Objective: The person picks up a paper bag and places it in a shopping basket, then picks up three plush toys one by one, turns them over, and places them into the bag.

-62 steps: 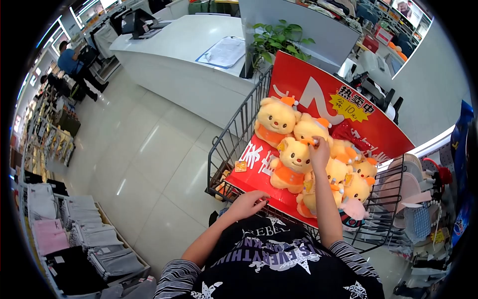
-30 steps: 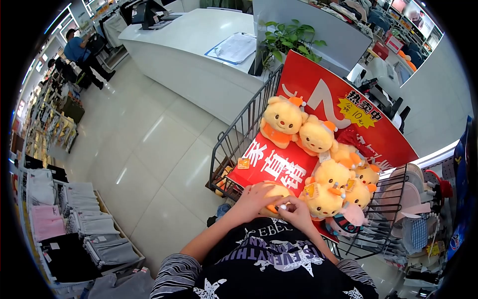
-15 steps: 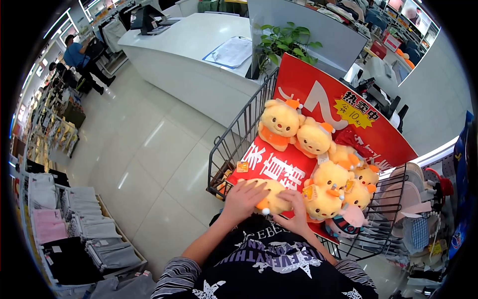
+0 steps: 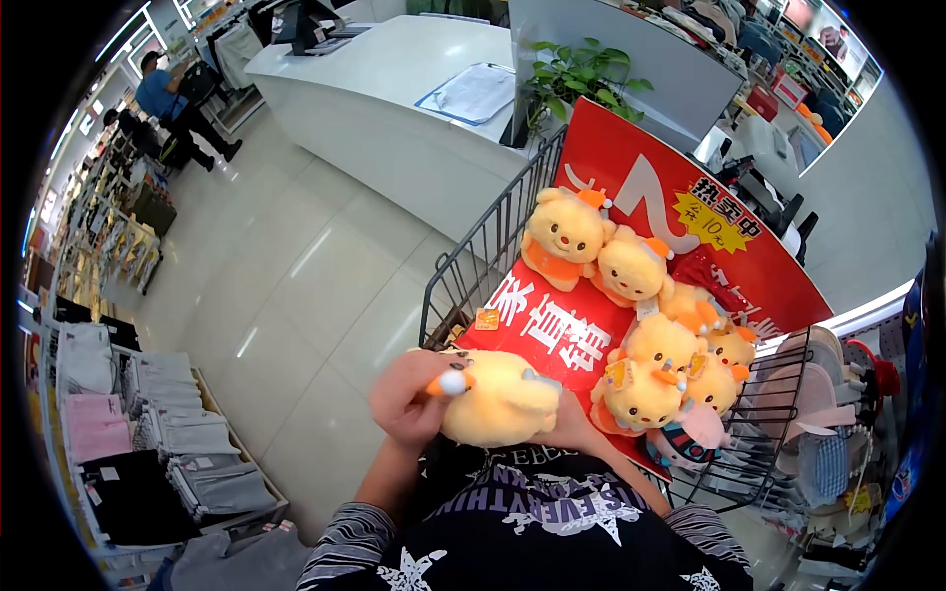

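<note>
A yellow plush toy (image 4: 498, 399) is lifted close to my chest, in front of the wire basket (image 4: 473, 258). My left hand (image 4: 409, 399) closes on its left end, beside an orange hat with a white pompom. My right hand (image 4: 572, 426) is behind and under the toy's right end, gripping it, with most fingers hidden. In the basket, several yellow plush toys (image 4: 636, 266) with orange hats sit on a red sheet with white characters (image 4: 567, 335). A pink-hatted toy (image 4: 690, 435) lies at the basket's lower right.
Behind the basket stands a red sign (image 4: 631, 177). A white counter (image 4: 365, 118) with a clipboard (image 4: 471, 94) and a green plant (image 4: 581, 79) is beyond. Folded clothes (image 4: 187, 433) fill a rack at left. A person (image 4: 163, 98) stands far left. Hats (image 4: 788, 384) hang at right.
The plush toy has been raised from the basket toward my chest and turned. My left hand has moved left and down and now grips the hat end. The view has shifted slightly.
</note>
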A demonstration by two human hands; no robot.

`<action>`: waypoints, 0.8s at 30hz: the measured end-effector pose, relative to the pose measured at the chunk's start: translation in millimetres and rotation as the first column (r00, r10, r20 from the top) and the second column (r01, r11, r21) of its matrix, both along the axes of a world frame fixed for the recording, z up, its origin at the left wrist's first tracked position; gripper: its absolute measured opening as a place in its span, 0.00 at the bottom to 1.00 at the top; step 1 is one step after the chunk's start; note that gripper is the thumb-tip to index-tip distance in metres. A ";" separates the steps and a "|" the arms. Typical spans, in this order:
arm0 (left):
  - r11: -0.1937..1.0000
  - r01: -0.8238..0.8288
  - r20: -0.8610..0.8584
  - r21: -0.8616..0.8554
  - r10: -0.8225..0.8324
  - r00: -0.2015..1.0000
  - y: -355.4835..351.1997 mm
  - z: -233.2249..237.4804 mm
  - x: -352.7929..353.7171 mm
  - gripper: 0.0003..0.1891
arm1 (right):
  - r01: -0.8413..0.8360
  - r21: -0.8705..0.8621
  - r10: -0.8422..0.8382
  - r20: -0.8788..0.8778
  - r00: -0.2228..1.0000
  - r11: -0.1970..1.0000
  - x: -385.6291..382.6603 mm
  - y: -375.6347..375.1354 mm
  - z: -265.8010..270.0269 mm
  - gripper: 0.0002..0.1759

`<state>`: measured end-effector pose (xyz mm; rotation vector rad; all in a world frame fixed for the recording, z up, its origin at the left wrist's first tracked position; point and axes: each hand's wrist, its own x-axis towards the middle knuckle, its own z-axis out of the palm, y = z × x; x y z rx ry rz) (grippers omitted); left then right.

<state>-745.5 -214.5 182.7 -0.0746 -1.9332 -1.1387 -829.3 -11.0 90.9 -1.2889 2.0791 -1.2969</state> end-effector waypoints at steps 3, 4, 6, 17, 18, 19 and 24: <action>0.994 -0.051 -0.031 0.100 0.055 0.998 -18.6 -4.6 0.7 0.05 | 0.074 -0.087 -0.051 0.243 0.969 0.993 4.9 -3.9 1.4 0.41; 0.959 -0.125 -0.082 0.253 0.150 0.985 -27.1 -6.4 -0.2 0.08 | 0.116 -0.109 -0.081 0.283 0.956 0.987 6.5 -2.7 -6.5 0.41; 0.890 -0.218 -0.114 0.401 0.285 0.952 -45.6 -10.3 1.5 0.11 | 0.223 -0.152 -0.164 0.326 0.931 0.963 10.5 -0.7 -14.8 0.38; 0.593 -0.398 0.447 0.700 0.071 0.892 -145.1 -129.3 9.2 0.12 | 0.780 -0.054 -0.154 0.970 0.189 0.623 0.0 -7.9 -40.8 0.29; 0.559 -0.421 0.508 0.714 -0.001 0.861 -150.7 -146.5 6.4 0.11 | 0.781 -0.039 -0.113 0.984 0.140 0.624 2.8 -8.9 -42.7 0.29; 0.556 -0.423 0.513 0.716 -0.007 0.858 -156.8 -165.5 3.4 0.11 | 0.782 -0.026 -0.071 0.993 0.090 0.622 5.0 -12.5 -44.4 0.29; 0.424 -0.523 0.666 0.739 -0.344 0.662 -176.4 -273.3 -11.6 0.10 | 0.832 -0.063 -0.326 0.902 0.284 0.551 14.2 -38.0 -69.8 0.27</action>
